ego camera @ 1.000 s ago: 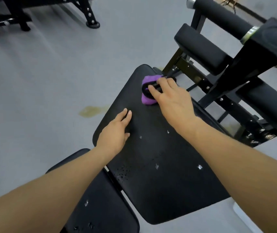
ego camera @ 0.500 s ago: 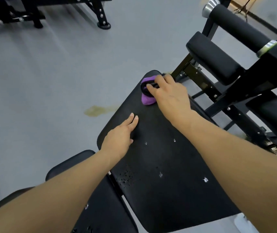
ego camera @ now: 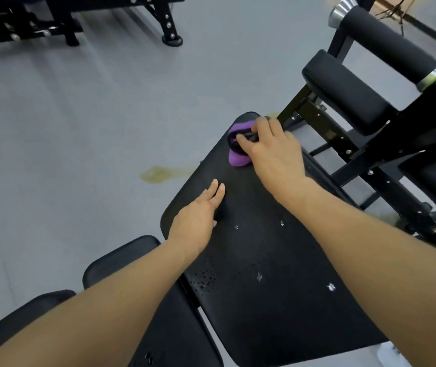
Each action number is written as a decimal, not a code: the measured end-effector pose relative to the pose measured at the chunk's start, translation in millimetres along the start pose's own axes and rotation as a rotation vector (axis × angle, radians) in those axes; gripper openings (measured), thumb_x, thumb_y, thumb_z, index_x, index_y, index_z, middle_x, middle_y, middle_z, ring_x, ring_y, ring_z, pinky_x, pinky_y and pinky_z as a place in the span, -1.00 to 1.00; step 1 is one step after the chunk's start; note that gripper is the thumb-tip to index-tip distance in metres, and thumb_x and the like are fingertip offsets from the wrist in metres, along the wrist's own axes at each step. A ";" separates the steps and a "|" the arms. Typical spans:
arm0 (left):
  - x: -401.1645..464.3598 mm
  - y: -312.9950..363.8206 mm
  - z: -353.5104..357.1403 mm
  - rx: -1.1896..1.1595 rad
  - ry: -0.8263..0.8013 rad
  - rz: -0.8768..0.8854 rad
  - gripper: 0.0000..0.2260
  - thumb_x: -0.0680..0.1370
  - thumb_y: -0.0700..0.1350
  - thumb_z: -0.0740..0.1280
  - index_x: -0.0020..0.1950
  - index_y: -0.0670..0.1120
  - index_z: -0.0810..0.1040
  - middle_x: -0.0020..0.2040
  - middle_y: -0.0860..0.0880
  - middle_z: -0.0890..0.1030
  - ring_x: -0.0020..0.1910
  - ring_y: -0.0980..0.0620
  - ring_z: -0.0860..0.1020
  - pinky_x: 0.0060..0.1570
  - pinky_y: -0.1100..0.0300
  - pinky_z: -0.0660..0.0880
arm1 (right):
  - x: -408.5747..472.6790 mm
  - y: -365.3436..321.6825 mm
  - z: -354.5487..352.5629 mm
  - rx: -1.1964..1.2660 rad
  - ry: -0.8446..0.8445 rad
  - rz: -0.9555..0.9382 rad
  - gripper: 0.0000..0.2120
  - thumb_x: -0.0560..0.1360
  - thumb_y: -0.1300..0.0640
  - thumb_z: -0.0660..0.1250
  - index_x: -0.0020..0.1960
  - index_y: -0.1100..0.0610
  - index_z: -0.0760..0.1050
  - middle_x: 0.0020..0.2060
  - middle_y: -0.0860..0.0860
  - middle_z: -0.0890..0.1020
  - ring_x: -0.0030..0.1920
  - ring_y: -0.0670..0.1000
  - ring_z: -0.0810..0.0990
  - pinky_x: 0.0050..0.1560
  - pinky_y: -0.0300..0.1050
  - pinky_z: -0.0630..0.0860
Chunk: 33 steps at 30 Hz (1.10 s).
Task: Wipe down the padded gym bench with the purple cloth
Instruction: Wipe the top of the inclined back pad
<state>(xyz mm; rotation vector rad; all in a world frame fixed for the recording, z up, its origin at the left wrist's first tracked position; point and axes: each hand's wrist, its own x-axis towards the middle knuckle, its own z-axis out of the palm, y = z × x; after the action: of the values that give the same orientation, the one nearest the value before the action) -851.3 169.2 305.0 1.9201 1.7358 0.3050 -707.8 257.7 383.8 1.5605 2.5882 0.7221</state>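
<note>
The right hand (ego camera: 272,152) grips the purple cloth (ego camera: 238,158) at the far, narrow end of the padded gym bench (ego camera: 277,260), fingers curled over the wad so it is pressed down onto the black pad; the cloth lies on the pad just short of its far rim. A dark strip crosses the top of the cloth under the fingertips, and the view is too small to say whether it is a band on the cloth or a fold in shadow. The left hand (ego camera: 198,215) lies released, fingers straight and together, flat on the pad near its left edge, well apart from the cloth; I judge it is there to brace the body and steady the pad while the other arm reaches to the far end.

Counted: two hands, one cloth, one large back pad with a smaller seat pad (ego camera: 121,263) beside it at the near left. On the large pad there are about five white flecks (ego camera: 331,286) and one patch of small droplets (ego camera: 203,279), all nearer than the cloth, so much of the wiping seems left to do. Three black roller pads (ego camera: 344,99) stand on the frame to the right. One yellowish stain (ego camera: 158,173) marks the grey floor (ego camera: 79,128)
</note>
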 end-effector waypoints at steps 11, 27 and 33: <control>1.0 -0.2 -3.8 -0.001 -0.013 0.002 -0.33 0.58 -0.26 0.21 0.54 0.13 -0.07 0.53 0.24 -0.15 0.39 0.03 0.34 -0.09 0.28 0.31 | -86.3 4.5 -2.9 0.104 0.015 0.003 -0.39 0.12 0.42 0.48 0.18 0.20 0.57 -0.08 0.28 0.55 -0.14 0.28 0.55 -0.33 0.01 0.49; 4.3 0.6 3.1 0.057 -0.010 -0.014 -0.31 0.57 -0.38 0.14 0.55 0.08 -0.10 0.54 0.18 -0.17 0.50 0.09 0.13 -0.13 0.27 0.32 | -129.7 26.5 -13.2 0.112 0.006 0.155 -0.42 0.18 0.49 0.47 0.17 0.20 0.58 -0.07 0.25 0.54 -0.14 0.26 0.52 -0.38 -0.02 0.50; 3.4 2.8 3.2 0.115 0.002 0.003 -0.35 0.60 -0.26 0.20 0.55 0.05 -0.10 0.55 0.15 -0.16 0.49 0.09 0.16 -0.12 0.25 0.37 | -32.3 10.9 -5.6 0.150 -0.007 0.161 -0.50 0.36 0.37 0.42 0.28 0.14 0.49 0.07 0.26 0.48 0.07 0.27 0.47 -0.23 0.04 0.47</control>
<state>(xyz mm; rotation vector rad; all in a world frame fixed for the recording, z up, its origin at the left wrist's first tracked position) -846.8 171.7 303.2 2.0041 1.7863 0.2118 -684.2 232.5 386.6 1.8268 2.5890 0.5409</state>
